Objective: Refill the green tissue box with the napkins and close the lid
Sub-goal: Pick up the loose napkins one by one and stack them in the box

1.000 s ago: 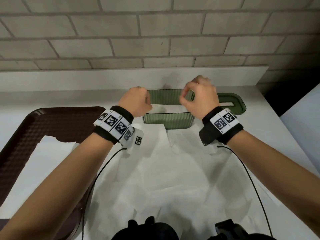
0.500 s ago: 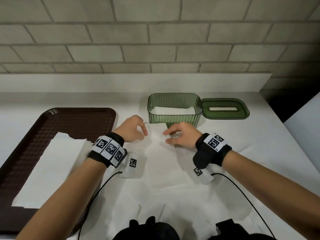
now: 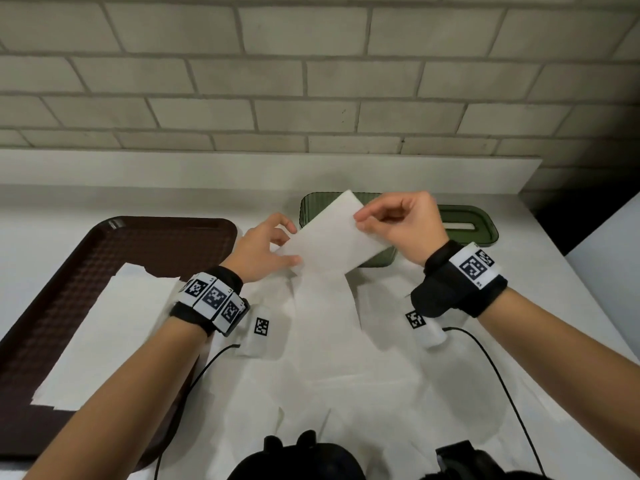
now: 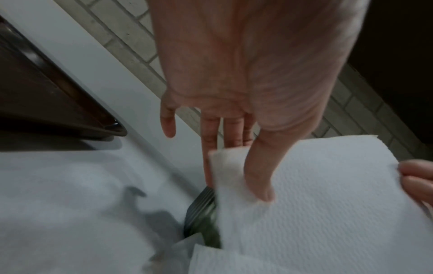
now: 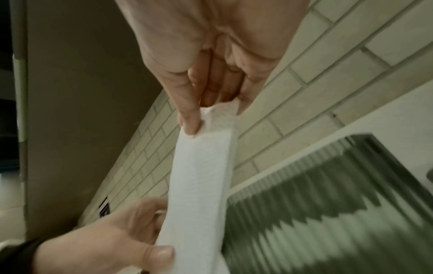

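A folded white napkin [image 3: 329,233] [image 4: 316,194] [image 5: 199,176] hangs tilted in the air just in front of and over the open green tissue box [image 3: 311,207] [image 5: 328,194]. My left hand [image 3: 273,247] [image 4: 234,185] pinches its near left corner, thumb on top and fingers beneath. My right hand [image 3: 367,220] [image 5: 211,115] pinches its far right edge between thumb and fingertips. The napkin hides most of the box's opening. The green lid [image 3: 474,226], with its slot, lies flat on the counter to the right of the box.
Several unfolded white napkins [image 3: 329,358] cover the counter in front of me. A dark brown tray [image 3: 86,265] [image 4: 46,102] at the left carries another white sheet [image 3: 104,323]. A low ledge and brick wall [image 3: 311,81] stand behind the box. The counter's edge runs at the right.
A second ago both hands were up at the box. They came down to the napkin pile, took hold of a folded napkin, and have lifted it towards the box.
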Tool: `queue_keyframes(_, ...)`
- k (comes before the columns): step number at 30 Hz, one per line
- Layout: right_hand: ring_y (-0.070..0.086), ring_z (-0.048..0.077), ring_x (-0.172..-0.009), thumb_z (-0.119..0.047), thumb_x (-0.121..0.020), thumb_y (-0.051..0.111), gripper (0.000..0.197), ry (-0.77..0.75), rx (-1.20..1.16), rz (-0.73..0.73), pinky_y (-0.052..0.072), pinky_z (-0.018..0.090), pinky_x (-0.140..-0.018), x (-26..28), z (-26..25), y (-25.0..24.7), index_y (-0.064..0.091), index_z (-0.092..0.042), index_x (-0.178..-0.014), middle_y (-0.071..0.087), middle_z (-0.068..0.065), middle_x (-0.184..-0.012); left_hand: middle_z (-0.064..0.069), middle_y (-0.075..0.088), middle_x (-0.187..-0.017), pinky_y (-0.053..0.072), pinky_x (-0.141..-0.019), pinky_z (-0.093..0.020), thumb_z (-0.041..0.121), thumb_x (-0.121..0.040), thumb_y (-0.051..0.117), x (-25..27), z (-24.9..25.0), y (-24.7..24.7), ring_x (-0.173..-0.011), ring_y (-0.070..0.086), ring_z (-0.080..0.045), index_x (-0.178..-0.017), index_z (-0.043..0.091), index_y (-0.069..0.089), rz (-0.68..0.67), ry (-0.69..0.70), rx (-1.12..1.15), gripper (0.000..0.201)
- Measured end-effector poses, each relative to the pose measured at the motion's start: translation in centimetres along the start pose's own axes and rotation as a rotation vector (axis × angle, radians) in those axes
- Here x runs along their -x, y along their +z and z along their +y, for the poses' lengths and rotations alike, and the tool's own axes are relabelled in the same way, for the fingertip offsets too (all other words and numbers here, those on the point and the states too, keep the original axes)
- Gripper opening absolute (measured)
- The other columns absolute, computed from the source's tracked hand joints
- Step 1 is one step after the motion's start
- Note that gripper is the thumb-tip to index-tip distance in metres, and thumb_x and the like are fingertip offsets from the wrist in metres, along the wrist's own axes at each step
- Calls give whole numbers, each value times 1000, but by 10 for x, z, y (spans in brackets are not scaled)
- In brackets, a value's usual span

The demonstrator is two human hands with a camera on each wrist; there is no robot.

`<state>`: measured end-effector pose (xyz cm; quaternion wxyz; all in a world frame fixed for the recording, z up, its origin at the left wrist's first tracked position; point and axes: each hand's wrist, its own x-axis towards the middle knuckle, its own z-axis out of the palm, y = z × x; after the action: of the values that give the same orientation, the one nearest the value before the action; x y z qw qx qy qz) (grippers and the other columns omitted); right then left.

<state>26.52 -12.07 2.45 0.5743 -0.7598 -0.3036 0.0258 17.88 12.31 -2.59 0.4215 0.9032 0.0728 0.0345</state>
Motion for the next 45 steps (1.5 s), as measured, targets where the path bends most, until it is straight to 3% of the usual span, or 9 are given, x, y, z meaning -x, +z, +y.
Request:
queue_keyframes(5, 58, 17, -73, -4, -77, 77, 11, 16, 21, 173, 52, 30, -75, -22, -4, -22, 76, -13, -82, 72, 22, -88, 1, 70, -79, 47, -74, -21, 14, -78, 79, -9, 18, -12, -70, 61, -9, -79, 11, 69, 188, 51, 252, 11)
queue_keyframes(8, 63, 10, -80, -20, -80, 76, 7, 79, 161, 222, 50, 19, -81, -33, 8, -30, 77, -17, -86, 75, 3, -89, -1, 69, -79, 46, -69, -20, 13, -82, 75, -21, 32, -20, -69, 61, -11, -85, 6, 65, 308, 99, 229, 13)
queue_keyframes(13, 60, 13, -106, -54, -86, 62, 28, 156, 521, 182, 32, 42, -106, -35, 26, -29, 75, -29, -89, 69, -16, -96, -5, 60, -74, 41, -61, -16, 6, -84, 63, -39, 59, -13, -67, 55, -14, -99, 17, 45, 472, 249, 44, 26)
queue_keyframes(18, 51, 20, -115, -61, -93, 43, 44, 197, 716, 118, 19, 44, -100, -31, 43, -28, 74, -31, -93, 68, -11, -117, 1, 52, -70, 36, -62, -20, -8, -80, 55, -62, 66, 1, -56, 43, -7, -79, 8, 61, 427, 308, -109, 17)
queue_keyframes(24, 49, 21, -111, -66, -94, 29, 66, 273, 897, 13, 8, 57, -110, -33, 59, -24, 69, -21, -68, 64, -8, -71, -20, 60, -109, 44, -79, -24, -3, -89, 52, -87, 50, 23, -92, 62, -32, -107, 3, 66, 81, 62, -405, 23)
queue_keyframes(29, 49, 20, -112, -71, -91, 18, 75, 273, 1076, -154, 5, 61, -110, -41, 64, -17, 71, -24, -65, 66, -6, -74, -19, 51, -120, 53, -86, -39, -5, -87, 51, -89, 65, 30, -97, 61, -37, -111, -1, 61, -113, -2, -573, 27)
queue_keyframes(37, 52, 21, -103, -45, -90, 55, 29, -94, 847, 57, 30, 41, -95, -18, 42, -11, 70, -23, -78, 63, -3, -99, -11, 52, -102, 44, -91, -42, 17, -87, 59, -50, 71, 18, -105, 47, -33, -100, 20, 72, 108, 158, -581, 18)
queue_keyframes(41, 57, 6, -67, -27, -84, 65, 10, -129, 587, -290, 53, 34, -71, 15, 32, 12, 71, -21, -79, 62, -12, -76, -6, 64, -85, 54, -75, -38, 7, -84, 54, -14, 60, 3, -81, 64, -30, -84, 11, 70, 26, 32, -517, 16)
queue_keyframes(45, 56, 17, -110, -42, -80, 71, 55, 80, 802, -741, 49, 38, -93, 26, 52, 42, 57, -21, -129, 58, -2, -126, -10, 64, -96, 53, -68, -33, 17, -82, 68, 17, 44, 4, -73, 62, -23, -92, 5, 65, -235, -245, -599, 16)
